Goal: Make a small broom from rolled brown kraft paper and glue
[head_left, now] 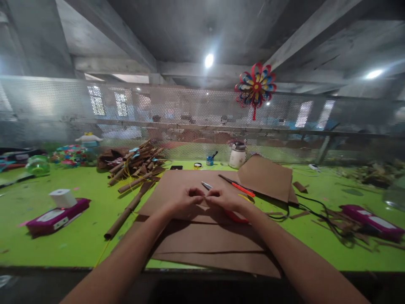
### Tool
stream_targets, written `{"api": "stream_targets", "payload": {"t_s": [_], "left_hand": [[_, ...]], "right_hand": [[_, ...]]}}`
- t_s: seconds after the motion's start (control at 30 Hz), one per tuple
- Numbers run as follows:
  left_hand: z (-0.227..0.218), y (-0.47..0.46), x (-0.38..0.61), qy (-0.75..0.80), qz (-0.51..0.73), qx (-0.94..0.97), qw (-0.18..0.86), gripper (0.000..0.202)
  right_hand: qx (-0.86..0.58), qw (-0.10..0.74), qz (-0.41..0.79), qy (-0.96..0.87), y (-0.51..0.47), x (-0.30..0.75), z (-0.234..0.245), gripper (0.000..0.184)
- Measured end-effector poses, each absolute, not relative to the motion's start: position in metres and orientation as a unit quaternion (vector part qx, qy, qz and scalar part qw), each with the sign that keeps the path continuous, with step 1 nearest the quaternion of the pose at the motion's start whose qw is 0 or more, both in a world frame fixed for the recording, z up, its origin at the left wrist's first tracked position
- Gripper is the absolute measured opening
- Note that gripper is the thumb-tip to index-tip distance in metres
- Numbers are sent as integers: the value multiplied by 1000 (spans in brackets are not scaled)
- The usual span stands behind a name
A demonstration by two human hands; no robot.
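Note:
My left hand [186, 199] and my right hand [225, 199] meet fingertip to fingertip over brown paper sheets [202, 236] lying on the green table [79, 228]. Both hands are pinched closed on something too small to make out. Red-handled scissors [236, 216] lie under my right hand, their metal tip [206, 185] sticking out beyond the fingers. A red and black pen [238, 185] lies on the paper just right of my hands.
A heap of rolled brown paper tubes [136, 166] lies at the back left, one long tube [125, 213] nearer. A magenta packet with a white roll [58, 213] sits left. A white jar [237, 157], folded brown sheet [267, 178], black cable [311, 207] and another magenta packet [371, 219] lie right. A pinwheel [255, 86] hangs on the mesh.

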State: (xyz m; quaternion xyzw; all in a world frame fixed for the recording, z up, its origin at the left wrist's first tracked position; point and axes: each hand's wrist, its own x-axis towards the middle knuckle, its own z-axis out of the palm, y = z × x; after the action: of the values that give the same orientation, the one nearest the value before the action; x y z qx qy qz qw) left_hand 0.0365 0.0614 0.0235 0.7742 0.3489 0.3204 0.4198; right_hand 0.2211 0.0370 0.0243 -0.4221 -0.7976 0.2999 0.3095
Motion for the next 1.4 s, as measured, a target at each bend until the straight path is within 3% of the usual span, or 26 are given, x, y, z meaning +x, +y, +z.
{"api": "stream_targets", "payload": {"t_s": [0.27, 0.53, 0.73, 1.0, 1.27, 1.4], "left_hand": [[28, 62, 31, 400, 354, 714, 452, 17], [27, 61, 32, 305, 353, 674, 573, 23], [30, 56, 35, 378, 320, 676, 545, 29], [23, 56, 31, 344, 254, 630, 648, 29], [26, 55, 30, 350, 254, 709, 557, 31], [25, 54, 32, 338, 250, 722, 549, 32]], "right_hand": [[-416, 397, 364, -733, 38, 223, 28, 24], [-401, 430, 399, -704, 46, 222, 16, 23], [-417, 433, 319, -733, 37, 215, 21, 19], [-413, 415, 248, -772, 39, 214, 19, 17], [-404, 407, 236, -784, 39, 216, 22, 15], [-397, 362, 281, -795, 33, 221, 31, 23]]}}
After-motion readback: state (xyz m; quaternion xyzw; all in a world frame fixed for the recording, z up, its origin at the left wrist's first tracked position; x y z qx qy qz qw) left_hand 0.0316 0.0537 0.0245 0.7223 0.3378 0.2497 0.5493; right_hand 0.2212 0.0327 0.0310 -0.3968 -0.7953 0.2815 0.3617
